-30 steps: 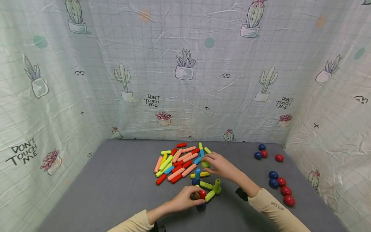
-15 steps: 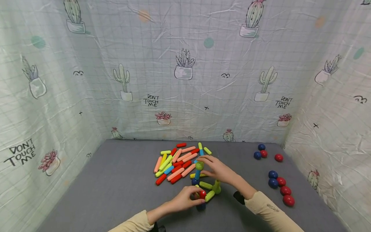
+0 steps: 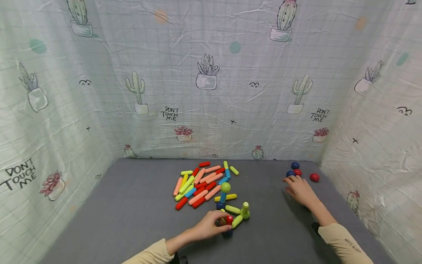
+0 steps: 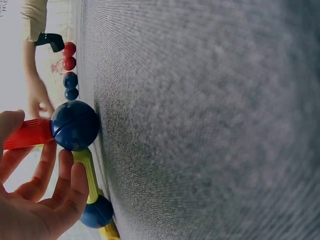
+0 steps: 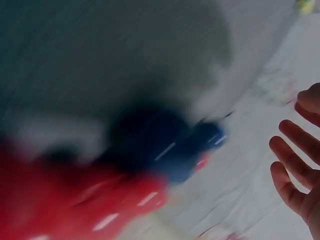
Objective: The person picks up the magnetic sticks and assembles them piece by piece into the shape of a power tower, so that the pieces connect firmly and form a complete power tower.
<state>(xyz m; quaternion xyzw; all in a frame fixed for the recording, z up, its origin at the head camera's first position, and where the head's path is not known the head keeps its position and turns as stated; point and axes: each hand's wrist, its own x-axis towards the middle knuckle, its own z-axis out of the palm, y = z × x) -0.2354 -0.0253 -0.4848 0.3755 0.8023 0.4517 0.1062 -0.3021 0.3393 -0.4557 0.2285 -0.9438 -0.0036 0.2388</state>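
My left hand (image 3: 209, 226) pinches an upright red rod (image 3: 229, 219) whose lower end meets a dark blue ball (image 4: 75, 125), seen in the left wrist view. Yellow-green rods (image 3: 232, 209) link this corner to other balls in a low frame. At its far corner, a light blue rod (image 3: 223, 198) stands up with a green ball (image 3: 225, 187) on top. An upright green rod rises from another green ball (image 3: 245, 214). Over on the right, my right hand (image 3: 301, 191), fingers loosely spread and holding nothing, hovers near a blue ball (image 3: 290, 173).
Several red, salmon, yellow-green and blue rods (image 3: 201, 187) lie heaped at the middle back. Red balls (image 3: 314, 177) and blue balls (image 3: 295, 165) sit at the right; my right arm hides some of them. A patterned curtain (image 3: 211, 121) encloses the grey table (image 3: 141, 205).
My right hand set the green ball on top of the light blue rod, released it, and moved right to the loose balls. My left hand keeps its grip on the red rod.
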